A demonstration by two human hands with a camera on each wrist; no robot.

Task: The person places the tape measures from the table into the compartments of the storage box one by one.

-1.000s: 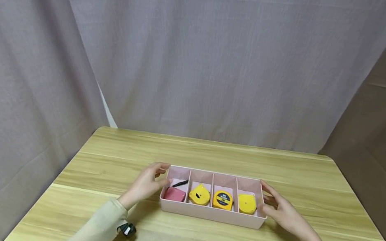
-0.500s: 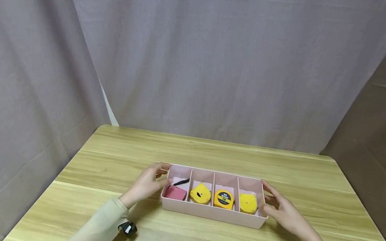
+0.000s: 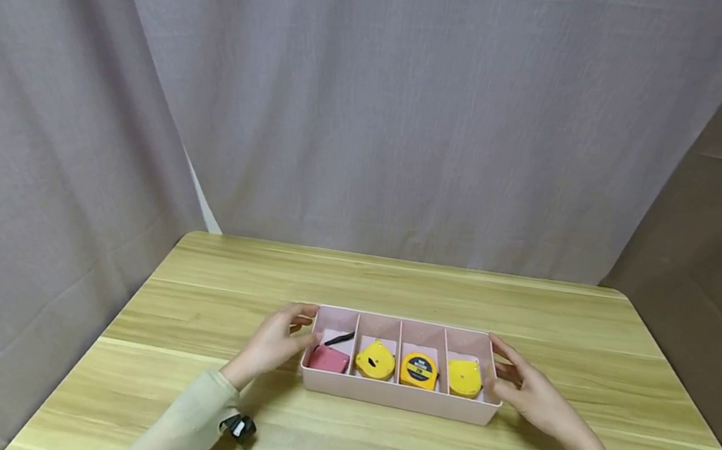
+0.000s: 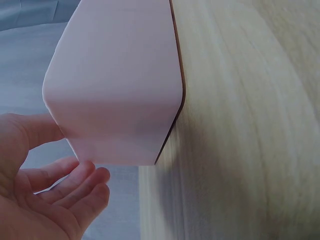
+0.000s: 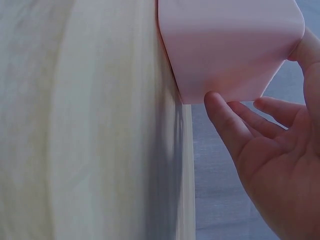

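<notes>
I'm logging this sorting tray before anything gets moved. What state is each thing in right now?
Pink tray: flat on the table, four compartments, all filled.
Pink tape measure: leftmost compartment, black strap loose behind it.
Three yellow tape measures: one per remaining compartment, tapes retracted.
Left hand: at the tray's left end, fingers relaxed.
Right hand: at the right end, fingers relaxed.

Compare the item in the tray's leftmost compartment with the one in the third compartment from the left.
The pink tape measure is pink and squarish; the labelled yellow tape measure is yellow and rounder. The yellow one shows a black round label; the pink one shows none. Both lie flat in the pink tray.
</notes>
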